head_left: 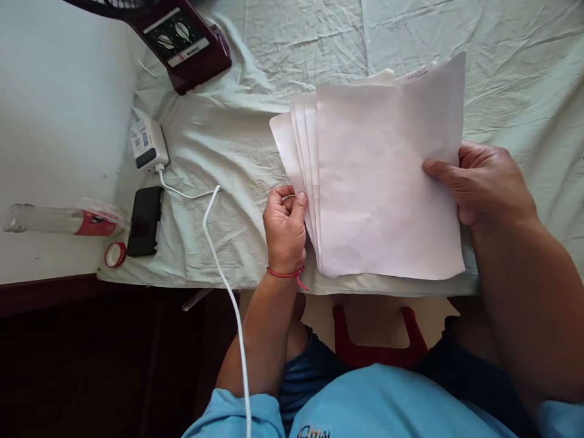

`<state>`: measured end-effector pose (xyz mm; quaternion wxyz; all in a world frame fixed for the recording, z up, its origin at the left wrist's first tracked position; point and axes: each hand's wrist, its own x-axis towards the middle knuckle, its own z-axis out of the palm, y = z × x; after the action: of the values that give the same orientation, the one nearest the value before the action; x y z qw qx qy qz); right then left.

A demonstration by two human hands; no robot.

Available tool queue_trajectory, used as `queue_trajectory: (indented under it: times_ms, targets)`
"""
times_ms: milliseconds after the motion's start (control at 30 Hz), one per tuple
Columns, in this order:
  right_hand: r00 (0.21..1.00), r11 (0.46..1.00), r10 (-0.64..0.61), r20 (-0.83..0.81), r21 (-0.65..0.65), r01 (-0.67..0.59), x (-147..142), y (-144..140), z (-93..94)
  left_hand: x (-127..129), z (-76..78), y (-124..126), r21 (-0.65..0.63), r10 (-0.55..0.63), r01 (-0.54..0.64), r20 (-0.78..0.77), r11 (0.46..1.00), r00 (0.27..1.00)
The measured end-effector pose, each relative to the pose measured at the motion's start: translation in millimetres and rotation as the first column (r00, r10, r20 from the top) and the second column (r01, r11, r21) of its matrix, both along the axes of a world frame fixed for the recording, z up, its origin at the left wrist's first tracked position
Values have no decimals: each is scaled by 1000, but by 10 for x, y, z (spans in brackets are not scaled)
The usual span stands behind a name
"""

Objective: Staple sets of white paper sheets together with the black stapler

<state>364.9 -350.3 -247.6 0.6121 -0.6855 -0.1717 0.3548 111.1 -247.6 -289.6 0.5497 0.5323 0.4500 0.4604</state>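
From the head view I see my right hand (483, 182) gripping a fanned sheaf of white papers (387, 182) at its right edge, thumb pressed across the top sheet, fingers hidden behind. My left hand (285, 228) pinches the lower left corner of the sheaf, fingers curled tight on the outermost sheets. The papers are plain and blank, lightly creased, their left edges stepped apart, the sheaf lifted over the wrinkled pale green cloth (228, 140). Left of the papers the cloth lies bare as far as a white cable (223, 267), with a white charger (148, 144) and a black phone (145, 220) beyond it. Just below the papers the cloth ends at the table edge.
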Motion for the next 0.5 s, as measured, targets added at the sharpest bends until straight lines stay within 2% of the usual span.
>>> queue_trajectory:
  times_ms: [133,300,400,500]
  targets:
    - [1000,1000,-6,2,3,6,12,-7,-8,-10,23,14,101,79,-78,-6,992,997]
    - [1000,1000,-3,20,16,2,25,-6,-38,14,73,-24,242,91,-69,-80,968,993]
    - [1000,999,-15,1,43,15,27,-2,-50,10,68,-29,230,102,-69,-133,971,986]
    - [1000,998,-17,-3,61,17,28,3,-52,5,55,-29,173,102,-80,-121,982,987]
